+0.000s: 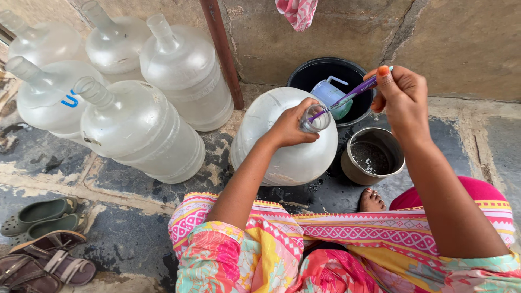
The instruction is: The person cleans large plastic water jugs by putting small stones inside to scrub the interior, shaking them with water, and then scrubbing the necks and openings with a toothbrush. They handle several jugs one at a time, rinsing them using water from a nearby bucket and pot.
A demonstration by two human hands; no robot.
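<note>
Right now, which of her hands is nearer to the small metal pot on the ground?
The right hand: it is raised just above the metal pot, holding a purple brush. The left hand grips the jug's neck, off to the pot's left.

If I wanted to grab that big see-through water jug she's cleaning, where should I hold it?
Probably by the narrow neck of the large translucent plastic water jug, coming from above. The neck points up, and it is slim enough for fingers to wrap, as the left hand does now. The wide, rounded body gives nothing to grip.

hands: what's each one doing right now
Left hand: closed around the neck of the big water jug.
Right hand: closed, holding a purple toothbrush poked into the jug's mouth.
</note>
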